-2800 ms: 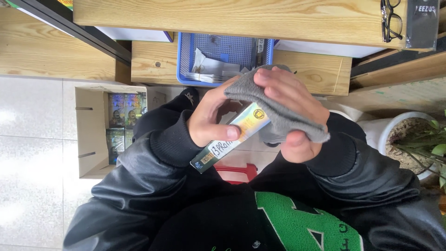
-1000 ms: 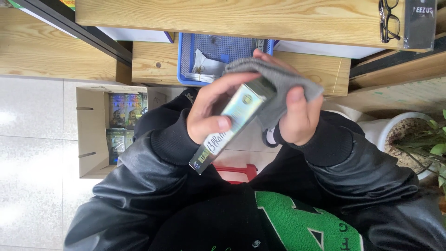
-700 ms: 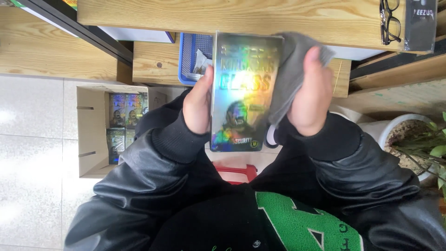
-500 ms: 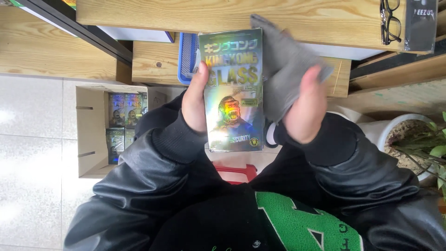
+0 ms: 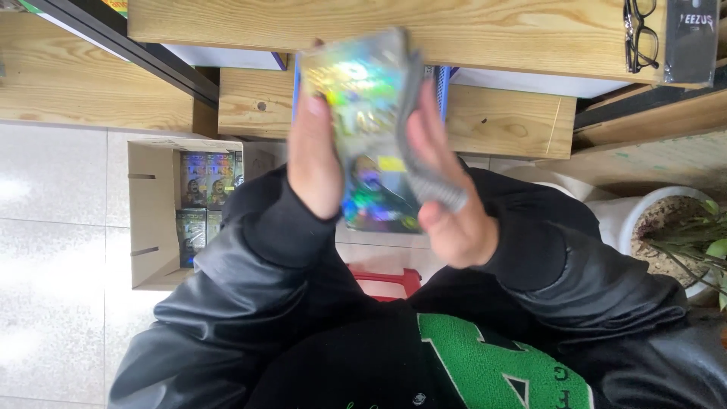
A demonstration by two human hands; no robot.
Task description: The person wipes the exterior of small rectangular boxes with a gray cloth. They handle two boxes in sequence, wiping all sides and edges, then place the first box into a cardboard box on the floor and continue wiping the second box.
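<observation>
now holographic box upright, lengthwise vertical

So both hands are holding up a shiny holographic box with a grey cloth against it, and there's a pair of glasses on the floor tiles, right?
Not quite. The glasses lie on the wooden shelf, not the floor tiles, as the head view shows. The rest stands: left hand and right hand hold up the holographic box with the grey cloth.
</observation>
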